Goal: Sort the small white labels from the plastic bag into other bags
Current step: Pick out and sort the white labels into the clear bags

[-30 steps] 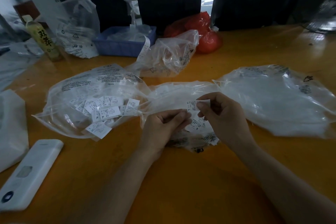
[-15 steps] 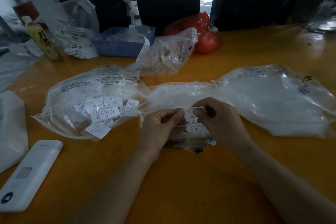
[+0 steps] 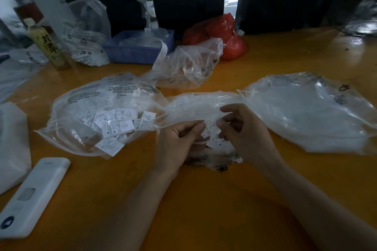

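On the orange table three clear plastic bags lie side by side. The left bag (image 3: pixel 85 106) holds several small white labels (image 3: pixel 119 122) printed with sizes such as L and XL. The middle bag (image 3: pixel 195 104) lies under my hands. The right bag (image 3: pixel 306 112) looks crumpled, and I cannot tell what is inside. My left hand (image 3: pixel 179 142) and my right hand (image 3: pixel 244 134) meet over the middle bag, both pinching small white labels (image 3: pixel 212 136) between fingertips; one of them reads S.
A white remote-like device (image 3: pixel 30 195) lies at the front left. At the back stand a blue basket (image 3: pixel 138 49), a green bottle (image 3: pixel 49 47), a red bag (image 3: pixel 222 34) and more crumpled clear bags (image 3: pixel 191 65). A white object (image 3: pixel 12 144) sits at the left edge.
My right hand has dropped from a raised label down toward my left hand. Both hands are now close together on the labels over the middle bag.
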The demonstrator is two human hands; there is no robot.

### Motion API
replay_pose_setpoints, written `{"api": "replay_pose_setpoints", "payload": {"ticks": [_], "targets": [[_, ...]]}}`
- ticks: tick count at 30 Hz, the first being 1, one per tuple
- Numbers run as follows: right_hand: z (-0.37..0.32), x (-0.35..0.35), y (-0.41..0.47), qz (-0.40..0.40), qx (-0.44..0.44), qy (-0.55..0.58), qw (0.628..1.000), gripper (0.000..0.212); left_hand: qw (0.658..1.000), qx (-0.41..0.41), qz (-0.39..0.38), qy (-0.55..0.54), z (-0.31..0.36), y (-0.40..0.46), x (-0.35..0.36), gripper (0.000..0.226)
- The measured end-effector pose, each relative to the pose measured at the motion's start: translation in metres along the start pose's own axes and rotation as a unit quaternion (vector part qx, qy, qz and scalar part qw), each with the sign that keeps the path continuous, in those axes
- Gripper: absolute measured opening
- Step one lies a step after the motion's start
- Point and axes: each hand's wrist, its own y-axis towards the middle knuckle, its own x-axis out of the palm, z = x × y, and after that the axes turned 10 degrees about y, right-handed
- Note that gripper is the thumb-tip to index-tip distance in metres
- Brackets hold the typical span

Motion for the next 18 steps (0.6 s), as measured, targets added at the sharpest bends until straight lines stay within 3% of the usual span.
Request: {"api": "replay_pose_setpoints", "payload": {"ticks": [3, 13, 18], "targets": [[0.002, 0.001, -0.001, 0.004, -0.018, -0.03, 0.999, 0.009, 1.0, -0.013, -0.001, -0.012, 0.0, 0.001, 0.0, 0.02], [-0.002, 0.009, -0.005, -0.047, -0.075, -0.081, 0.993, 0.012, 0.999, -0.015, -0.015, 0.039, 0.002, 0.0, -0.002, 0.023], [-0.002, 0.005, -0.004, 0.005, -0.048, -0.03, 0.998, 0.011, 0.986, 0.078, 0.0, 0.148, 0.006, 0.001, -0.007, 0.029]]}}
